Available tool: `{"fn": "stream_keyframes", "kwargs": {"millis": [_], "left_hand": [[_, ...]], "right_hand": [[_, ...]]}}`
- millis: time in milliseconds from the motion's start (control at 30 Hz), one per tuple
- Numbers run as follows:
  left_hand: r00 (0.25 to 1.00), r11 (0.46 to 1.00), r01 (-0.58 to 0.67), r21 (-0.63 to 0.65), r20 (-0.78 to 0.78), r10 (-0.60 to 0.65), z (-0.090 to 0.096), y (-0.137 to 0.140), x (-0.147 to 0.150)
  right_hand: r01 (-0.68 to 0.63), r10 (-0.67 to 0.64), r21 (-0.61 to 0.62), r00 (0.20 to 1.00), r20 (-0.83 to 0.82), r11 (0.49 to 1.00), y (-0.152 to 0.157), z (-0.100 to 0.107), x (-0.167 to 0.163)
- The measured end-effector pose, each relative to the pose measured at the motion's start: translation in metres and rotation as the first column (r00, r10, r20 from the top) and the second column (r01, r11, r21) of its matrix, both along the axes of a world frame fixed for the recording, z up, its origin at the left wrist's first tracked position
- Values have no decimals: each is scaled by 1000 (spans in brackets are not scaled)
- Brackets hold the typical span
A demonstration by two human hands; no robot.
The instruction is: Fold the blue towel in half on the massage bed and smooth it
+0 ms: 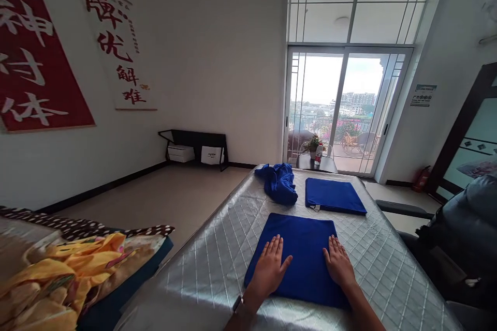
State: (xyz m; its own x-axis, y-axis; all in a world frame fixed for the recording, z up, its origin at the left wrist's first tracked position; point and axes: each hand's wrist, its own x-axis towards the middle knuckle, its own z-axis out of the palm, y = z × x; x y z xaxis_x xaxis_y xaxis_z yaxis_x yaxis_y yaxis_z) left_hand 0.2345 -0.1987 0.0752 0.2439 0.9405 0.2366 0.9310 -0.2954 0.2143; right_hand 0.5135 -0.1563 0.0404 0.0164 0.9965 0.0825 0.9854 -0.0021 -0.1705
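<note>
A folded blue cloth lies flat on the silver quilted table cover, close in front of me. My left hand rests on its left side, palm down with the fingers stretched forward. On its right edge lies my right hand, also flat, its thumb apart from the fingers. Beyond it is a second folded blue cloth with a small white tag at its near edge. A crumpled blue cloth sits to the left of that one, near the table's far end.
Yellow patterned fabric is heaped at the lower left. A dark padded jacket takes up the right side beside the table. Past the far end, a small table holds a plant and a bottle before the glass sliding door.
</note>
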Motion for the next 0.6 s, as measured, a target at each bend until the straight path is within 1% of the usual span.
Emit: {"fn": "stream_keyframes", "kwargs": {"millis": [100,200,233,300,367,433,533,600], "left_hand": [[980,980,199,-5,5,-199,16,15,53],[941,941,339,-3,20,-339,17,30,104],[933,933,360,-5,33,-359,14,34,117],[937,939,343,-21,72,-341,6,40,135],[954,956,287,-62,109,-280,-4,45,142],[961,961,259,-100,123,-246,-13,49,142],[965,963,249,-103,114,-237,-21,53,132],[974,974,212,-81,97,-204,-22,55,119]], "right_hand": [[-3,3,-5,1000,11,1000,-2,3,-1],[-18,18,-7,999,44,1000,-5,4,-1],[-22,22,-7,998,58,1000,-6,4,0],[-26,26,-7,997,77,1000,-6,4,1],[-22,22,-3,997,78,1000,-6,2,1],[-21,21,4,998,62,1000,-5,2,2],[-22,22,10,999,31,1000,-4,2,1],[-12,12,11,1000,2,1000,-4,4,0]]}}
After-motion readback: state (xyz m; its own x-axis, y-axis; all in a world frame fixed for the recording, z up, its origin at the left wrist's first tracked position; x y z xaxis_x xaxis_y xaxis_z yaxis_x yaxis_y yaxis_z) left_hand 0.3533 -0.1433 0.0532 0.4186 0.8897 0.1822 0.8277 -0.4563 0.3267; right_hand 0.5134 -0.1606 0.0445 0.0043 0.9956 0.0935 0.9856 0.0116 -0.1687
